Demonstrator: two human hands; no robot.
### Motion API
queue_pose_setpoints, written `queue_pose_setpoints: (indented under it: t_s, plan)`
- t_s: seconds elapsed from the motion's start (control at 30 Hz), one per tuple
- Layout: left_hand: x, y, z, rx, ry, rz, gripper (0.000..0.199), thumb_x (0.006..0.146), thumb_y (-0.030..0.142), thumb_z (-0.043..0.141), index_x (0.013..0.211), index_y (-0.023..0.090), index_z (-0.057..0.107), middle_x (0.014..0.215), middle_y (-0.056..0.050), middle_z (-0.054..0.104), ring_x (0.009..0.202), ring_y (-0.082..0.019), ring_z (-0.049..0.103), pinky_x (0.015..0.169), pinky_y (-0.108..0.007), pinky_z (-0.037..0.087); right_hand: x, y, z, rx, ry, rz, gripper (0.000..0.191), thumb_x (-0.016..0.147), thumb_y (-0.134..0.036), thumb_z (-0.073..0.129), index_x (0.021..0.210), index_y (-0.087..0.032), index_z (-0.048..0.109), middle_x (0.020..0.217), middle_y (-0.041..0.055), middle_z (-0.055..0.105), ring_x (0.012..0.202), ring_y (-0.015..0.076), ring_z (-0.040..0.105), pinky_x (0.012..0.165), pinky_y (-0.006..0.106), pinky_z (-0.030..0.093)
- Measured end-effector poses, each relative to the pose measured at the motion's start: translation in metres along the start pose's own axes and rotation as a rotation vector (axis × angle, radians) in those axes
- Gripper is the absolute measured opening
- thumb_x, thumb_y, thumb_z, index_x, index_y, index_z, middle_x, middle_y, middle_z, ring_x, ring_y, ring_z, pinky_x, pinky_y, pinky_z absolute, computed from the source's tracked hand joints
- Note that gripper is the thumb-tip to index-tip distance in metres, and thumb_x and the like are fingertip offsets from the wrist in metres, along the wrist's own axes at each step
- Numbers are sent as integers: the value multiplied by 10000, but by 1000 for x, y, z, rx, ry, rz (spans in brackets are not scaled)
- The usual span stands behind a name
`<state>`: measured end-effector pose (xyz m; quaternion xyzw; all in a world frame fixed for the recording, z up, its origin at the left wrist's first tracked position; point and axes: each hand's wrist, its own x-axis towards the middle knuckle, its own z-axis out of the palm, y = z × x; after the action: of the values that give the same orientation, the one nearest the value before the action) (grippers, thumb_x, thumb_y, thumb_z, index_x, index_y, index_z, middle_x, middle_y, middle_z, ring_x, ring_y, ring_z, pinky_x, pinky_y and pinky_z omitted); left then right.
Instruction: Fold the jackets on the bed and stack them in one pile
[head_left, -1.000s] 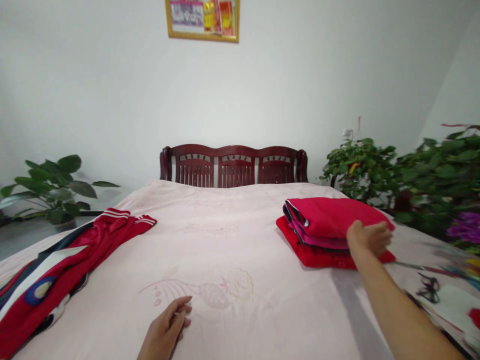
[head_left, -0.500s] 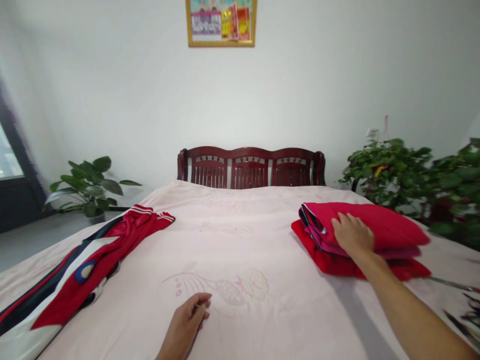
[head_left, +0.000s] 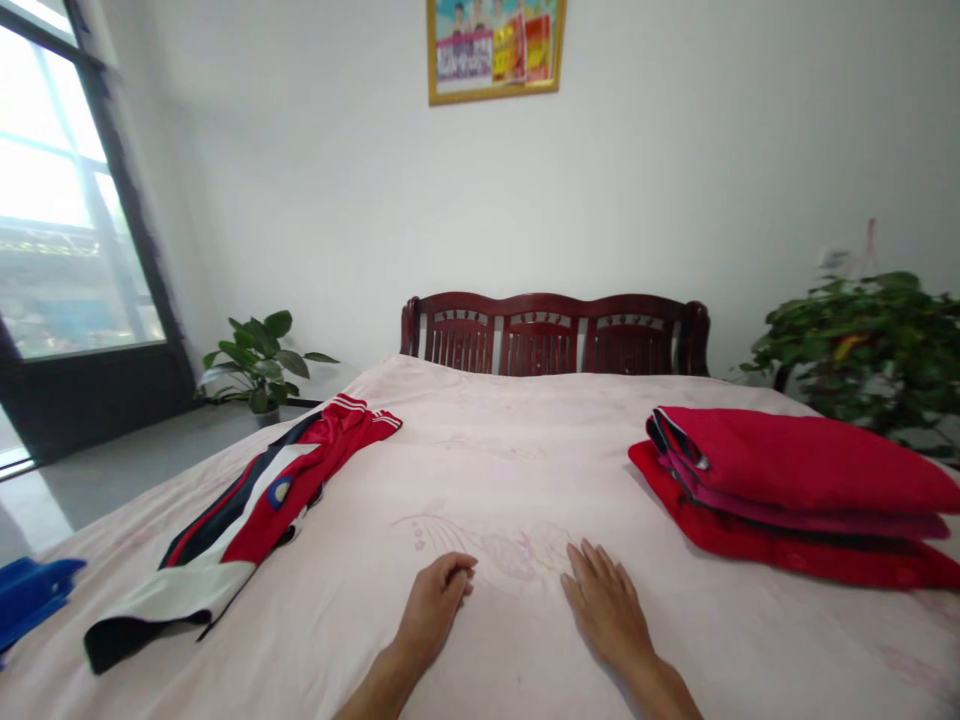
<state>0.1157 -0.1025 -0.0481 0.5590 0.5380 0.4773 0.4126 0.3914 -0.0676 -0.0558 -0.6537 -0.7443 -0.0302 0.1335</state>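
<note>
My left hand (head_left: 436, 602) hovers over or rests on the bedsheet near the front middle, its fingers loosely curled in with nothing visible in them. To its right, my right hand (head_left: 606, 608) lies palm down on the sheet, fingers stretched out and holding nothing. A stack of folded red and magenta clothes (head_left: 810, 460) sits on the bed beyond the right hand, apart from it. Off to the left, a long red, white and navy garment (head_left: 262, 500) with striped cuffs and a round blue badge lies stretched out on the sheet.
The pink flowered bedsheet (head_left: 495, 470) covers the bed up to a dark wooden headboard (head_left: 551, 335). A blue object (head_left: 34, 595) is at the left edge. Potted plants (head_left: 259, 360) and leafy greenery (head_left: 870, 340) stand on either side. A glass door (head_left: 82, 230) is at left.
My right hand has left the stack of folded clothes and come down onto the sheet near the middle. The view has turned left, bringing the door and the blue object into sight.
</note>
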Motion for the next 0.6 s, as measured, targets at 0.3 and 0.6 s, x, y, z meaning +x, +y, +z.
queue_pose_setpoints:
  t_s: [0.3,0.6]
  plan:
    - [-10,-5,-58,549,243,315,406,807,145,483,1156,186,687,1211,-113,681,1191,-250,590,1075,-412,425,2,8,-1,51,70,-24,537,953,-371,339,1383,-148,570,1471,119,524,1391,294,436,1170,480,304]
    - [-44,1,-220,1435,695,-192,667,864,239,479,1511,133,357,1584,-213,302,1492,-376,159,1145,-635,126,2,7,0,69,142,-55,521,937,-348,353,1319,-118,622,1405,155,579,1331,308,504,1137,474,357]
